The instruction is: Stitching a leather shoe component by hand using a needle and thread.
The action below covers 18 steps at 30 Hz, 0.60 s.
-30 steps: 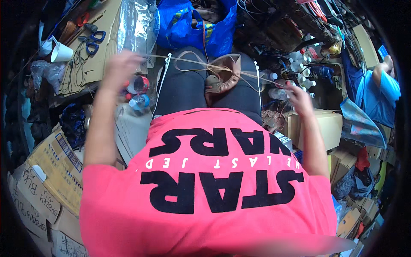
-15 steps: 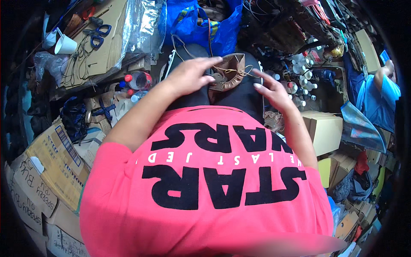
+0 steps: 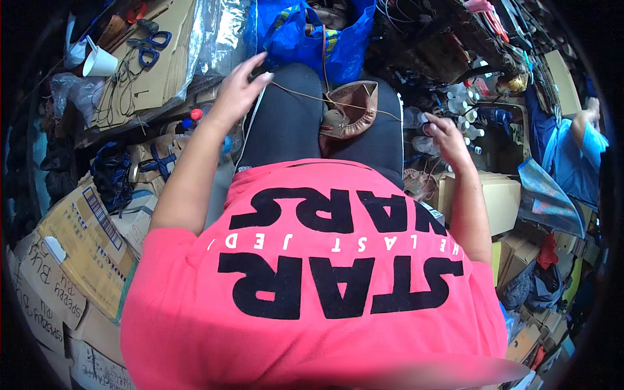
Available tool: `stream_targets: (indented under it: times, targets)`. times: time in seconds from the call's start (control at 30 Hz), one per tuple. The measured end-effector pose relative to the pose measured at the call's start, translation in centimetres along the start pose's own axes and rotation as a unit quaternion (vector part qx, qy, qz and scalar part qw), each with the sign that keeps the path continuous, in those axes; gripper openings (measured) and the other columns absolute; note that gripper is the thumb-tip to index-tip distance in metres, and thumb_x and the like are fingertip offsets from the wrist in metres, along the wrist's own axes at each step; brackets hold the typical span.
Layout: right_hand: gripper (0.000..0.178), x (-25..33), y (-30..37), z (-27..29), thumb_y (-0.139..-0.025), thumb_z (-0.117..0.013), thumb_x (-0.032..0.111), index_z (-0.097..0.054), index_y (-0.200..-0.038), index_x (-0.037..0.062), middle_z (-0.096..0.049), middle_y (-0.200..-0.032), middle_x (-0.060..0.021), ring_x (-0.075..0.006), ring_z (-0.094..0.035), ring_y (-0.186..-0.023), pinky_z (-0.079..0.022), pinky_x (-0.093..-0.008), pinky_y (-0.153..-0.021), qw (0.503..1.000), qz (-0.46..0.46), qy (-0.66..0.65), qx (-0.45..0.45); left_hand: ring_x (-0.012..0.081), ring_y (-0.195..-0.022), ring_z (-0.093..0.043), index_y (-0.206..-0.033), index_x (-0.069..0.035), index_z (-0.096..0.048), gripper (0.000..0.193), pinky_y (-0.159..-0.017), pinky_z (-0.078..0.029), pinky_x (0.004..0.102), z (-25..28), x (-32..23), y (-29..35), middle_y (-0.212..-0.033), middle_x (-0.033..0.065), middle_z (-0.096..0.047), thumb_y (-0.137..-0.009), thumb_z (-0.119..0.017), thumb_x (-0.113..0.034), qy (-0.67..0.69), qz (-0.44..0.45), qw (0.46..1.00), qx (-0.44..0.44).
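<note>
A brown leather shoe upper, its stitched edge curving round an opening, rests on my dark trousers between my thighs. A thin tan cord runs through it and stretches out to both sides. My left hand is raised beyond my left thigh, index finger and thumb extended; the cord's left end runs up to it, and its other fingers are partly hidden. On the opposite side my right hand is closed in a pinch at the cord's right end, beside the plastic bottles. Neither hand touches the leather.
A blue bag stands just beyond my knees. Scissors and a white cup lie by cardboard sheets at far left. Several plastic bottles and a cardboard box are at right. Another person's arm shows at far right.
Both hands have moved apart from beside the shoe upper, left hand outward to the far left and right hand to the right. The loose cord has been drawn out long and straight.
</note>
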State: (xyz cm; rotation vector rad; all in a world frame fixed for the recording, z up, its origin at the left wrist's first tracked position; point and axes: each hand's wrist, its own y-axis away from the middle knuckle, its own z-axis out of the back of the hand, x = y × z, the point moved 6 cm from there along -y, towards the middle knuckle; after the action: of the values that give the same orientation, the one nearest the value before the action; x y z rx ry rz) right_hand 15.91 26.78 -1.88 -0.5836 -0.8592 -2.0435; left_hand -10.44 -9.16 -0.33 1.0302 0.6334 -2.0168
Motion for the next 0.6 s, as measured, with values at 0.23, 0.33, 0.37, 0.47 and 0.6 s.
stream_targets:
  times: [0.23, 0.33, 0.37, 0.47, 0.6]
  targets:
    - [0.01, 12.4, -2.0, -2.4, -0.075, -0.064, 0.005, -0.066, -0.085, 0.0051, -0.061, -0.084, -0.0076, -0.0194, -0.059, -0.076, -0.047, -0.0284, -0.066, 0.979, 0.203, 0.014, 0.021, 0.0294, -0.104, -0.055, -0.105, -0.005, -0.06, 0.037, -0.088, -0.044, 0.0362, -11.7, -11.1, -2.4, -0.109, 0.0139, -0.059, -0.075, -0.069, -0.024, -0.024, -0.225, 0.939, 0.259]
    - [0.012, 13.5, -2.7, -3.0, -0.068, -0.069, 0.011, -0.068, -0.079, 0.0118, -0.062, -0.083, -0.0057, -0.0257, -0.059, -0.078, -0.046, -0.0354, -0.071, 0.95, 0.277, 0.141, 0.027, 0.0275, -0.091, -0.058, -0.097, -0.004, -0.062, 0.032, -0.079, -0.046, 0.0354, -13.6, -11.2, -3.4, -0.093, 0.0123, -0.059, -0.074, -0.07, -0.025, -0.038, -0.222, 0.932, 0.284]
    - [0.012, 13.6, -2.7, -2.9, -0.068, -0.069, 0.011, -0.068, -0.079, 0.0118, -0.062, -0.083, -0.0057, -0.0257, -0.059, -0.078, -0.046, -0.0354, -0.071, 0.95, 0.278, 0.141, 0.027, 0.0259, -0.086, -0.058, -0.093, -0.004, -0.063, 0.029, -0.076, -0.046, 0.0341, -14.3, -10.9, -3.6, -0.089, 0.0115, -0.058, -0.074, -0.07, -0.024, -0.042, -0.197, 0.922, 0.33]
    - [0.01, 13.7, -2.8, -3.0, -0.069, -0.069, 0.011, -0.068, -0.078, 0.0129, -0.06, -0.078, -0.0053, -0.0243, -0.059, -0.079, -0.046, -0.0349, -0.071, 0.956, 0.257, 0.131, 0.055, 0.0212, -0.079, -0.06, -0.087, -0.002, -0.065, 0.024, -0.071, -0.047, 0.0315, -15.0, -10.5, -3.7, -0.083, 0.0091, -0.059, -0.074, -0.07, -0.021, -0.014, -0.144, 0.909, 0.39]
    - [0.011, 14.3, -2.4, -3.3, -0.069, -0.069, 0.008, -0.068, -0.078, 0.0119, -0.058, -0.076, -0.0061, -0.0246, -0.059, -0.077, -0.048, -0.0341, -0.069, 0.934, 0.318, 0.153, 0.064, 0.0122, -0.073, -0.059, -0.086, -0.001, -0.065, 0.02, -0.068, -0.046, 0.0272, -15.8, -9.6, -3.7, -0.079, 0.004, -0.065, -0.075, -0.071, -0.017, 0.086, -0.054, 0.902, 0.419]
